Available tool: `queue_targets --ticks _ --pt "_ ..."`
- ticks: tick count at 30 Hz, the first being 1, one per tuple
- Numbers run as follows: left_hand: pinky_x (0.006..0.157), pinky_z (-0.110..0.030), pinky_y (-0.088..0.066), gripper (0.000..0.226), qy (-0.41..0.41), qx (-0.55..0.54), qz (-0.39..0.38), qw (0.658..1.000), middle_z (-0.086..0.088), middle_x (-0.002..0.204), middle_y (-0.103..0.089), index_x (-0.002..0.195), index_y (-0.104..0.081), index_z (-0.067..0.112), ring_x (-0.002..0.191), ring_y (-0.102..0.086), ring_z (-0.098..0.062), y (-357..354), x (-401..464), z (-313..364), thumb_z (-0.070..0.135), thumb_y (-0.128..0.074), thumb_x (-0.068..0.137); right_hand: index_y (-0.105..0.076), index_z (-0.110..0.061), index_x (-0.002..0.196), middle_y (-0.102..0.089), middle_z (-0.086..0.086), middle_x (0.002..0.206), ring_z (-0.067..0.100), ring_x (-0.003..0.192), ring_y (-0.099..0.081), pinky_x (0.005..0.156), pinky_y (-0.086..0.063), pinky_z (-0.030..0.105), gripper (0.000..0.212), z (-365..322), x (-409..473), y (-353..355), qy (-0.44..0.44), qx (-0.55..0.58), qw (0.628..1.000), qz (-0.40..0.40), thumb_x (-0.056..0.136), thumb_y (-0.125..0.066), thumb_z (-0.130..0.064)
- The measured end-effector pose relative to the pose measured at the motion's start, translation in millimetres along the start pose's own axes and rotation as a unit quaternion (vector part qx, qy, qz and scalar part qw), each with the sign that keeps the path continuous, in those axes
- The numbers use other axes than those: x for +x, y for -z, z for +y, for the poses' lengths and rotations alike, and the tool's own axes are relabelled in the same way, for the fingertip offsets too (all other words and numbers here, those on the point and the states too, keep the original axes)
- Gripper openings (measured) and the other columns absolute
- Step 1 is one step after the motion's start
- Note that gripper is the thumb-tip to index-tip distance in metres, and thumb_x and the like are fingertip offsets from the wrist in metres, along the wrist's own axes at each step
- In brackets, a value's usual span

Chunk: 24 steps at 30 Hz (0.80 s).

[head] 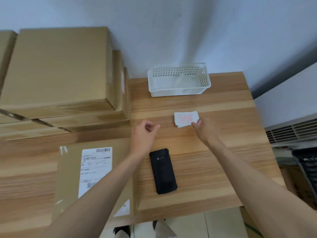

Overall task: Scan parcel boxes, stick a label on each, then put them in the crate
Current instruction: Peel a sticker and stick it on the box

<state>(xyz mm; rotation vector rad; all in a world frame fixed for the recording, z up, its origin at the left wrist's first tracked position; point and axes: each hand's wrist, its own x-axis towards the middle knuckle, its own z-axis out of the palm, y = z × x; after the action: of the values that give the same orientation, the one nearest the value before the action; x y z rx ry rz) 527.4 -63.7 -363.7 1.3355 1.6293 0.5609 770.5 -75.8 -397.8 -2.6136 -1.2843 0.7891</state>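
A flat brown parcel box (68,177) with a white shipping label (95,169) lies on the table at the near left. A black handheld scanner (163,170) lies to its right, face down. A small stack of white labels with red print (186,118) sits further back. My right hand (205,129) pinches the stack's near right corner. My left hand (145,133) hovers loosely curled above the table left of the stack, holding nothing. A white plastic crate (178,92) stands empty at the back of the table.
A tall stack of brown cardboard boxes (60,71) fills the back left. The wooden table (205,169) ends at the right near a grey vented unit (291,133) and a dark crate (308,169) on the floor. A wall stands behind.
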Motion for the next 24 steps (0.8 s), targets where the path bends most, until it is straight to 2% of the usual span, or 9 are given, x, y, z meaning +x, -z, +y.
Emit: queue_targets --ticks 3,6,9,12,16,20,22,24 --pt "0.073 -0.026 -0.049 0.018 0.029 -0.009 -0.013 0.999 0.008 0.091 -0.064 0.092 -0.065 0.022 0.084 -0.059 -0.007 -39.8 20.1 8.4 0.039 -0.072 0.092 -0.065 -0.015 0.102 -0.067 0.005 0.106 0.031 0.103 -0.061 0.076 -0.038 0.035 0.025 9.5 17.4 0.6 0.012 0.008 1.0 0.008 0.096 -0.058 -0.038" --pt "0.073 -0.032 -0.05 0.019 0.046 0.007 -0.011 0.999 0.01 0.088 -0.064 0.091 -0.065 0.022 0.081 -0.06 -0.008 -69.5 38.8 9.9 0.039 -0.074 0.09 -0.061 -0.014 0.099 -0.065 0.004 0.104 0.031 0.099 -0.061 0.076 -0.04 0.037 0.021 18.6 34.2 -2.1 0.015 0.022 1.0 0.009 0.094 -0.06 -0.035" --pt "0.066 -0.028 -0.047 0.022 0.064 0.021 -0.013 0.998 0.013 0.09 -0.065 0.092 -0.065 0.022 0.082 -0.06 -0.006 -93.0 54.1 8.9 0.041 -0.075 0.088 -0.057 -0.014 0.101 -0.062 0.004 0.108 0.03 0.097 -0.061 0.075 -0.039 0.037 0.023 25.7 46.8 -5.5 0.023 0.033 0.999 0.013 0.094 -0.062 -0.034" --pt "0.068 -0.028 -0.046 0.026 0.077 0.034 -0.021 0.996 0.013 0.093 -0.063 0.095 -0.065 0.021 0.084 -0.06 -0.007 -110.9 65.4 7.7 0.043 -0.077 0.086 -0.056 -0.016 0.101 -0.061 0.004 0.113 0.029 0.096 -0.061 0.075 -0.039 0.037 0.025 31.8 55.2 -12.7 0.03 0.058 0.998 0.017 0.093 -0.066 -0.037" --pt "0.07 -0.029 -0.045 0.023 0.098 0.046 -0.011 0.994 0.011 0.093 -0.061 0.093 -0.062 0.023 0.085 -0.06 -0.011 -124.4 72.6 5.9 0.039 -0.078 0.087 -0.061 -0.013 0.096 -0.065 0.004 0.105 0.024 0.092 -0.06 0.071 -0.038 0.034 0.024 35.7 62.8 -23.0 0.004 0.154 0.988 0.009 0.09 -0.07 -0.035" --pt "0.072 -0.026 -0.042 0.015 0.111 0.011 -0.017 0.994 0.013 0.084 -0.059 0.087 -0.065 0.02 0.074 -0.053 -0.001 -128.1 76.5 3.2 0.03 -0.076 0.09 -0.064 -0.011 0.1 -0.066 0.001 0.101 0.02 0.094 -0.062 0.073 -0.041 0.032 0.024 35.3 65.5 -26.4 -0.02 0.223 0.974 0.001 0.088 -0.072 -0.03" --pt "0.075 -0.026 -0.041 0.009 0.111 -0.011 -0.025 0.993 0.013 0.088 -0.064 0.091 -0.072 0.017 0.074 -0.052 -0.001 -126.1 77.4 3.3 0.026 -0.074 0.093 -0.062 -0.015 0.095 -0.066 -0.001 0.099 0.02 0.095 -0.064 0.077 -0.046 0.033 0.017 34.3 65.1 -26.8 -0.018 0.254 0.967 -0.001 0.088 -0.073 -0.025" --pt "0.077 -0.025 -0.041 0.014 0.098 -0.003 -0.026 0.995 0.009 0.101 -0.07 0.1 -0.078 0.015 0.08 -0.054 -0.001 -122.0 76.6 4.3 0.026 -0.072 0.094 -0.062 -0.017 0.094 -0.067 -0.001 0.1 0.02 0.096 -0.064 0.08 -0.048 0.034 0.012 33.7 63.3 -25.6 -0.014 0.267 0.964 0.002 0.089 -0.072 -0.021"
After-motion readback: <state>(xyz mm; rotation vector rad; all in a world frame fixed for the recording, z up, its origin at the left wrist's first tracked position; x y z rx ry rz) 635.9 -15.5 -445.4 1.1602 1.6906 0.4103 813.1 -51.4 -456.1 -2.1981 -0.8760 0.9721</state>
